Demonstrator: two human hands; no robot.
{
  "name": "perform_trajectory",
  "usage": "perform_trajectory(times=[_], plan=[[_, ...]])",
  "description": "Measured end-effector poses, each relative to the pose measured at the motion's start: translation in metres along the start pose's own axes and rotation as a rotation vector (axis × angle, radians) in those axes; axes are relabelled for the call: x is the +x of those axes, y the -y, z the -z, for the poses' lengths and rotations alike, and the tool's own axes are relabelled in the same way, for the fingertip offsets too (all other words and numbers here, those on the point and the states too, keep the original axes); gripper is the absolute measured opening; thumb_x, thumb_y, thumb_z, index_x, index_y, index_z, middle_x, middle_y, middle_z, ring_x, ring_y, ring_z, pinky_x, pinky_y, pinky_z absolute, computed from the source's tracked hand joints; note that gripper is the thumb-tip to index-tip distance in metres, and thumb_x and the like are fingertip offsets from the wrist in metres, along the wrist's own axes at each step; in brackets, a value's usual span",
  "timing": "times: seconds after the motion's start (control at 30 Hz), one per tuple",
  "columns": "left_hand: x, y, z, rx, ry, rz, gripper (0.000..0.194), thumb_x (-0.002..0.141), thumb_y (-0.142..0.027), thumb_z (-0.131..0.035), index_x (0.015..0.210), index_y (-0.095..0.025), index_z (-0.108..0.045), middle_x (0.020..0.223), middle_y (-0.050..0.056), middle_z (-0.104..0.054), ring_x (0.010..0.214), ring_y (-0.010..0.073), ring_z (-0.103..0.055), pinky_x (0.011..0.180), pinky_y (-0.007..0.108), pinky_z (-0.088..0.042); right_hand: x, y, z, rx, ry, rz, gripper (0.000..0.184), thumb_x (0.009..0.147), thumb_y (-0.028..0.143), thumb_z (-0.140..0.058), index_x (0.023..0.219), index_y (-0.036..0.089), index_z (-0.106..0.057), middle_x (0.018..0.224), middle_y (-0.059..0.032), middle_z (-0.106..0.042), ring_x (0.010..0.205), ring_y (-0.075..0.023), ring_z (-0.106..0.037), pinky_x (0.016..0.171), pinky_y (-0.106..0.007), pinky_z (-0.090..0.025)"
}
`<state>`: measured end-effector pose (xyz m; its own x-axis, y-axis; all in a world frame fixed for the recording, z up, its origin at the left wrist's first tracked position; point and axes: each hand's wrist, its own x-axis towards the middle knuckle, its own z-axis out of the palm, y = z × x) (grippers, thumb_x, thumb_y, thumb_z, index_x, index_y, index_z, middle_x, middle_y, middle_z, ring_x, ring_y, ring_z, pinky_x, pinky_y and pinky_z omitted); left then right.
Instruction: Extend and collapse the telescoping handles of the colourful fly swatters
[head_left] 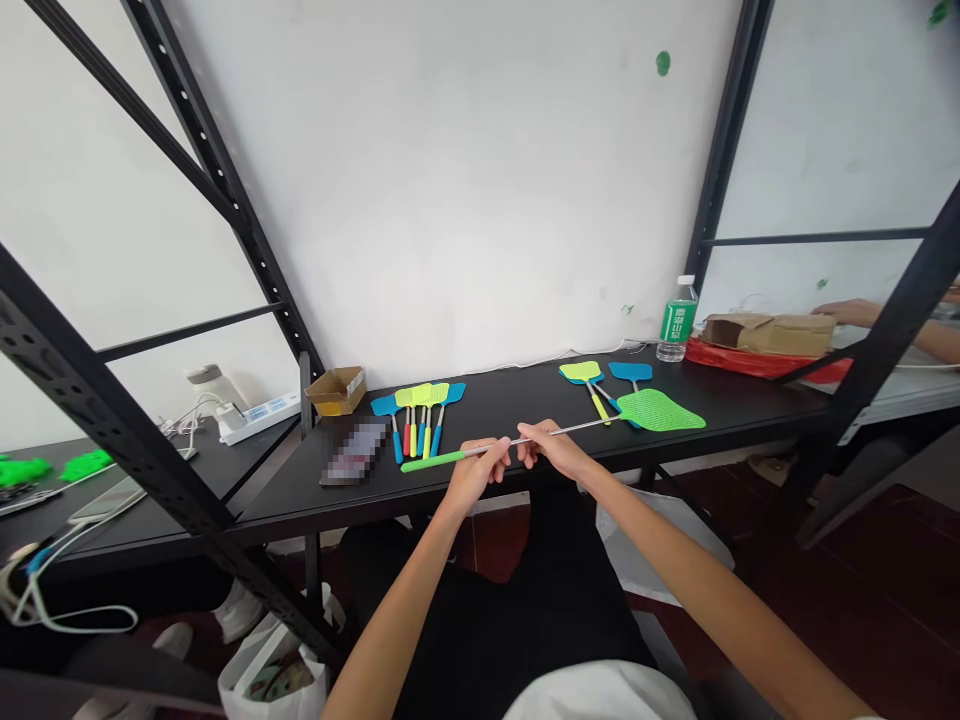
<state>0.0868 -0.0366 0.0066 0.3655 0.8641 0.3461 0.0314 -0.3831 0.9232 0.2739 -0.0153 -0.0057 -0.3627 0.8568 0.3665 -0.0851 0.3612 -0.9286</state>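
Both my hands hold one green fly swatter [660, 410] level in front of me, at the front edge of the black table. My left hand [484, 465] pinches its thin metal rod close to the green handle. Just to the right along the same rod, my right hand [551, 447] has its fingers closed. The mesh head points right, the handle left. Behind the handle lies a row of short fly swatters [420, 397] with yellow and blue heads. More yellow and blue fly swatters [583, 372] lie behind the green head.
A blurred phone [356, 450] and a small open cardboard box [336, 392] are at the left. At the right stand a water bottle [677, 322] and a torn carton [769, 332] on red plastic. Black metal posts [247, 240] frame the table. Another person's hand [851, 311] shows far right.
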Motion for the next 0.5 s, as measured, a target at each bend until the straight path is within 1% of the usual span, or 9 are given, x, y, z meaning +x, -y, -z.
perform_trajectory(times=[0.5], plan=[[-0.0009,-0.0038,-0.0014,0.016,0.002,0.006,0.046,0.089,-0.052,-0.058,0.060,-0.017,-0.061,0.044,-0.001,-0.050,0.042,0.0100,-0.043,0.045,0.024,-0.029,-0.0012,0.0021,-0.0007,-0.019,-0.020,-0.005,0.052,0.091,0.055,-0.056,0.061,0.015,-0.071,0.054,-0.0050,-0.062,0.051,-0.0141,-0.055,0.056,-0.028,-0.040]])
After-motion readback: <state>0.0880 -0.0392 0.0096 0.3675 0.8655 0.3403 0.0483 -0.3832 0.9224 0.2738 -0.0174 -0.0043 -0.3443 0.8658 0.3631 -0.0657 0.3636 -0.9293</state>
